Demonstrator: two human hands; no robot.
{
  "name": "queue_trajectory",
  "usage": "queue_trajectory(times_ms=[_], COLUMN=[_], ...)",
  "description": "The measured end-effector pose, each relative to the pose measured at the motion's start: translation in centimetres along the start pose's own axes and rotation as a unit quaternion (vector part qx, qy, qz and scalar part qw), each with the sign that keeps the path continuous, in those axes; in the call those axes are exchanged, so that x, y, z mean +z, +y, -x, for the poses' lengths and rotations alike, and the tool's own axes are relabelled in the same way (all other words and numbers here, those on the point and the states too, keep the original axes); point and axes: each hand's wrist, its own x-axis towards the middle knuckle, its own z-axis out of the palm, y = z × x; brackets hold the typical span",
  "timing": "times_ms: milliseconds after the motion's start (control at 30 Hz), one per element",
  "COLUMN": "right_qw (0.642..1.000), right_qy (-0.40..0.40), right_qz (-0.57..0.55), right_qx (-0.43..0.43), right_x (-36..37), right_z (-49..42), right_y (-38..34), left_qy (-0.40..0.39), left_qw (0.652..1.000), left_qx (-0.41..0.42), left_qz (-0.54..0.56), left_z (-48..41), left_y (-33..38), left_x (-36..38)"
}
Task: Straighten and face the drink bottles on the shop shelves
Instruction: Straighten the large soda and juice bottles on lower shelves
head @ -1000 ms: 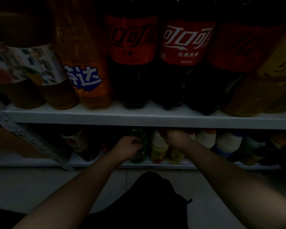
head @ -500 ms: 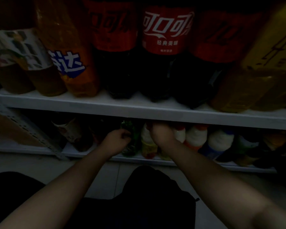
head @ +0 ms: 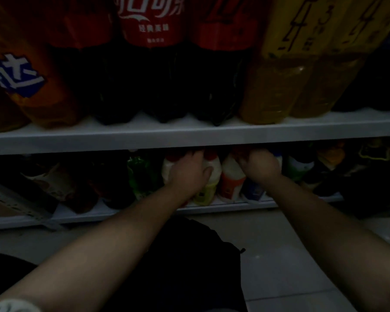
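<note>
Dim shop aisle, very low light, colours muddy. Upper shelf runs across the view; its big bottles are cut off at 12 o'clock, caps out of frame: orange soda bottle at 10 o'clock, cola bottles at 12, yellow bottles at 1 to 2. Lower shelf sits in shadow; the shelf above hides the small bottles' tops, and items at 3 and 9 o'clock are too dark to name.

Left hand wraps the shoulder of a white bottle with yellow-green label, thumb on its front. Bottle stands near upright, long axis vertical, leaning slightly toward 12 o'clock; label facing unreadable. At its 3 o'clock, just beside it, is a white bottle with orange label, upright, then a blue-labelled bottle.

Right hand is curled above the blue-labelled bottle; fingers hidden, can't tell if it grips anything. Green bottle stands at 9 o'clock of the left hand. Tiled floor and dark clothing at 6 o'clock.
</note>
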Motion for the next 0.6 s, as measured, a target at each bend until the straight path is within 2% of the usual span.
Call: queue_trajectory(times_ms=[67,167,300,400,500,600], right_qw=[0.998,0.993,0.997,0.998,0.999,0.999], right_qy=[-0.046,-0.054,-0.039,-0.015,0.026,0.03], right_qz=[-0.031,-0.105,-0.012,0.015,-0.004,-0.036], right_qx=[-0.014,-0.008,-0.062,-0.064,-0.019,-0.027], right_x=[0.0,-0.1,0.0,0.6,1.0,0.6], right_z=[-1.0,-1.7,-2.0,-1.7,-1.3,-1.3], right_y=[0.1,0.3,0.6,0.1,-0.4,0.1], left_qy=[-0.038,-0.07,-0.091,-0.041,-0.025,-0.074], left_qw=[0.999,0.997,0.996,0.999,0.998,0.992], left_qx=[-0.014,-0.016,-0.014,-0.021,0.027,0.08], left_qz=[-0.029,0.0,-0.012,-0.007,-0.059,-0.056], left_z=[-1.8,-3.4,-4.2,-4.5,-4.3,-4.6], left_y=[1.3,1.9,1.9,1.9,1.7,0.8], left_x=[0.4,0.8,1.2,1.6,1.7,0.8])
